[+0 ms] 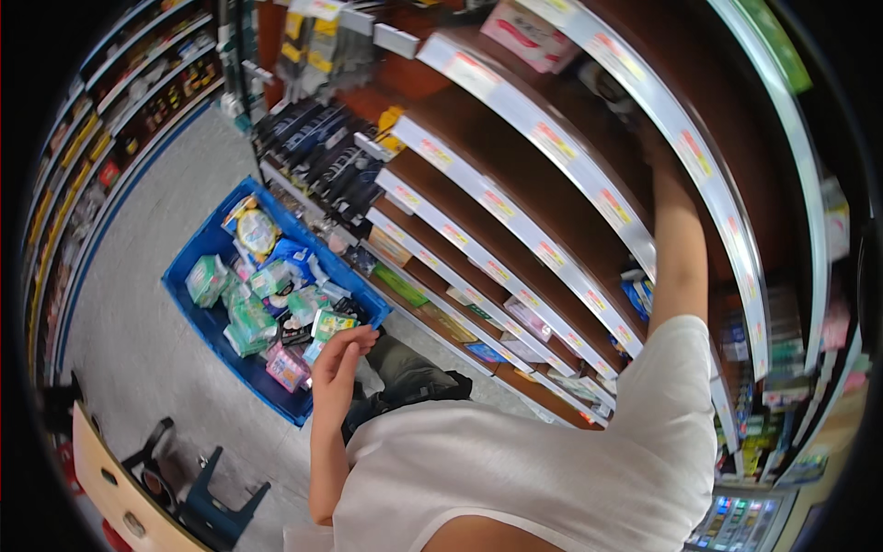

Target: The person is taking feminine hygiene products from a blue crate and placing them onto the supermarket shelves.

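Observation:
My right arm reaches up and deep between two shelves of a store rack. My right hand (648, 141) lies in dark shadow there, close to a blurred, dim thing (607, 86), and whether it grips that is unclear. A pink and white package (528, 34) sits on the same shelf, beyond the hand. My left hand (343, 352) is raised in front of my body with its fingers loosely bent, over the near corner of a blue plastic crate (234, 386). Green, pink, blue and white soft packs fill the crate; a green and yellow pack (333, 323) lies just beyond my left fingertips.
The rack's shelf edges (497, 200) carry price labels. Dark packaged goods (317, 145) hang past the crate. Stocked shelves (103, 152) line the far left. A dark plastic stool (221, 504) and a light wooden board or tabletop (124, 490) stand at lower left.

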{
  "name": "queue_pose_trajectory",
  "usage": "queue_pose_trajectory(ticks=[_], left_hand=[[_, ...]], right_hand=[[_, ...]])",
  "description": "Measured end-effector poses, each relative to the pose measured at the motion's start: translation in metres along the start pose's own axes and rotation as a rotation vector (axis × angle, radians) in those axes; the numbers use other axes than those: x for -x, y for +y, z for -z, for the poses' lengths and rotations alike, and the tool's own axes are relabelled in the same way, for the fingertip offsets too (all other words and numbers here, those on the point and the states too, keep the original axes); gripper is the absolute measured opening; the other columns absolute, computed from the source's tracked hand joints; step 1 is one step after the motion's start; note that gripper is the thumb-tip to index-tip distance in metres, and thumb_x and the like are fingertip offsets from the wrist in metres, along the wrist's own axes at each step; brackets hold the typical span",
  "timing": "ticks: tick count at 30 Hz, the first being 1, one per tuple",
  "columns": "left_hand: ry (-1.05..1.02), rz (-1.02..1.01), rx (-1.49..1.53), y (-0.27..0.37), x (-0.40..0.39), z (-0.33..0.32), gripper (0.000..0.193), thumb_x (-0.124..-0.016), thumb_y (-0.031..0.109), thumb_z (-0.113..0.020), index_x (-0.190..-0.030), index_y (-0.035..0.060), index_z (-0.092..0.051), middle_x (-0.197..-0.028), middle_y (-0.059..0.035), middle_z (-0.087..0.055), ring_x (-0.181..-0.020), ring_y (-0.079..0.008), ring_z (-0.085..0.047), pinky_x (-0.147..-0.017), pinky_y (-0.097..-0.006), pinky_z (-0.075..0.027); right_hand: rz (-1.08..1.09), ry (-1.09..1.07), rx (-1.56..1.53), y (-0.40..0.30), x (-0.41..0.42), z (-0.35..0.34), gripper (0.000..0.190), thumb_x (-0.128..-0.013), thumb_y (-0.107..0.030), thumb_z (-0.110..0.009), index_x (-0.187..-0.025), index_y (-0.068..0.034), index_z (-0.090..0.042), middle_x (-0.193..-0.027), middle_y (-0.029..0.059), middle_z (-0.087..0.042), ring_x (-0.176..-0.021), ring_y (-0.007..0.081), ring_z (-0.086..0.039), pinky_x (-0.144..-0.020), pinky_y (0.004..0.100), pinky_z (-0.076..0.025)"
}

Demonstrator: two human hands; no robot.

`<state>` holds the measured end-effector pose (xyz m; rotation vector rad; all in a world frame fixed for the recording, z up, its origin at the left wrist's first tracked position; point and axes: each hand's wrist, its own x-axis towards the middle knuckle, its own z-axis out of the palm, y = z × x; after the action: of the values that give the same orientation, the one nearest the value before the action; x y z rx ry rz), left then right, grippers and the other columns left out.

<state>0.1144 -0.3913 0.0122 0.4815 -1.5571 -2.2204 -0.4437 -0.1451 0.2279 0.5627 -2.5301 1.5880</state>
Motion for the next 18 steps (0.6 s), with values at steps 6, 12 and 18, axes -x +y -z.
queue_pose_trajectory(ticks=[6,12,18], left_hand=[[0.018,-0.008,0.087,-0.015,-0.011,0.008,0.023,-0.093,0.008,-0.044,-0.109,-0.0012,-0.056,-0.102,-0.0090,-0.061,-0.095,-0.0146,-0.057,-0.084,-0.0268,-0.044],[-0.019,0.078,0.048,-0.025,-0.003,0.031,0.022,-0.093,0.010,-0.044,-0.109,0.0010,-0.056,-0.105,-0.0059,-0.058,-0.096,-0.0132,-0.055,-0.084,-0.0267,-0.043],[-0.048,0.319,-0.602,-0.045,0.037,0.085,0.031,-0.090,0.024,-0.051,-0.109,-0.0007,-0.055,-0.102,-0.0148,-0.059,-0.095,-0.0230,-0.057,-0.082,-0.0310,-0.044]], right_hand=[[-0.031,-0.083,0.143,0.027,-0.006,0.016,0.049,-0.081,-0.017,-0.064,-0.125,-0.008,-0.044,-0.124,0.0098,-0.048,-0.119,0.0212,-0.043,-0.097,0.0366,-0.038],[-0.018,-0.109,0.396,0.043,0.012,0.031,0.043,-0.084,-0.015,-0.062,-0.123,-0.006,-0.047,-0.123,0.0102,-0.049,-0.118,0.0213,-0.044,-0.097,0.0348,-0.038],[0.272,-0.055,0.731,-0.015,0.113,0.010,0.037,-0.086,-0.013,-0.059,-0.121,-0.004,-0.050,-0.122,0.0105,-0.051,-0.117,0.0214,-0.045,-0.097,0.0330,-0.038]])
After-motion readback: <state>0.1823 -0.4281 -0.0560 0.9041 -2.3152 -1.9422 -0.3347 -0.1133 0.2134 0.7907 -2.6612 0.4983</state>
